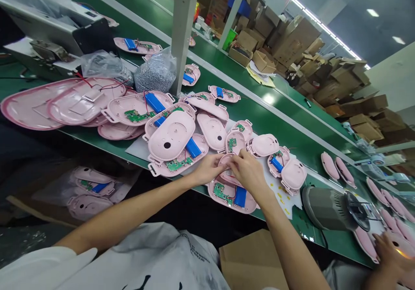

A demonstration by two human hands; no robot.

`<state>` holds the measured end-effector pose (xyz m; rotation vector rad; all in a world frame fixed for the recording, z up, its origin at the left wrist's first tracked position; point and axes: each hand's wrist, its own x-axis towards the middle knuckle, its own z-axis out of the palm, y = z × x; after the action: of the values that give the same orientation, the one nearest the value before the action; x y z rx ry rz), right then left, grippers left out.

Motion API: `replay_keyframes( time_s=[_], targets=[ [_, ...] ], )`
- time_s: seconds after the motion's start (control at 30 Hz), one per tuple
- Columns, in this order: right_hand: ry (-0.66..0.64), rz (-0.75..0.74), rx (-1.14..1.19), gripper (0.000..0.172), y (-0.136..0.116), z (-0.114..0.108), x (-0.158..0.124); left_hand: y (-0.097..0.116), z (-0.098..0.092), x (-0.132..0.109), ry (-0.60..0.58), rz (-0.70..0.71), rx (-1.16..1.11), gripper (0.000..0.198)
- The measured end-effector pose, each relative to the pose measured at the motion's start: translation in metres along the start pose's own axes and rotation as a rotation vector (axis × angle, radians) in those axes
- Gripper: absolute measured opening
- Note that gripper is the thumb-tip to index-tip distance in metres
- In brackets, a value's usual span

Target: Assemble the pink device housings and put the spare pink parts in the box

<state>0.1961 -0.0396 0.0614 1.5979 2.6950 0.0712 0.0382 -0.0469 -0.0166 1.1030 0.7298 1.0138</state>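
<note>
- Broadly, we worked at a green conveyor belt (285, 128), and everything else is placed against it: it ran from upper left to lower right, carrying the parts past us.
- On the belt's near left end lay large pink trays (32, 104), nested one in another, probably to save room.
- Beside them, toward the belt's middle, open pink housings (177, 145) lay heaped face up, showing green circuit boards and blue batteries, likely so the insides stayed reachable.
- At the belt's near right edge sat a grey hot-air tool (327, 208) on its side, and a co-worker's hand (391, 249) rested among more pink shells there.
- At the belt's near edge, in the middle, our left hand (207, 169) and right hand (248, 171) met over one small pink shell (227, 162); both were closed on it, fingers pinching its rim from opposite sides, seemingly to steady it.
- That shell looked oval, pale pink and smooth, mostly hidden by our fingers, just above another open housing (231, 195).
</note>
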Motion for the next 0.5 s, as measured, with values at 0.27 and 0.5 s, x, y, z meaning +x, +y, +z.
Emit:
replay_keyframes(
  time_s=[0.27,0.5],
  targets=[
    [0.146,0.334,0.221,0.036,0.016,-0.008,-0.002,0.003,0.000,-0.004,0.009,-0.004,0.027,0.037],
    [0.127,0.239,0.457,0.015,0.032,-0.010,-0.008,0.021,-0.006,-0.003,0.068,0.001,0.284,0.042]
  ],
)
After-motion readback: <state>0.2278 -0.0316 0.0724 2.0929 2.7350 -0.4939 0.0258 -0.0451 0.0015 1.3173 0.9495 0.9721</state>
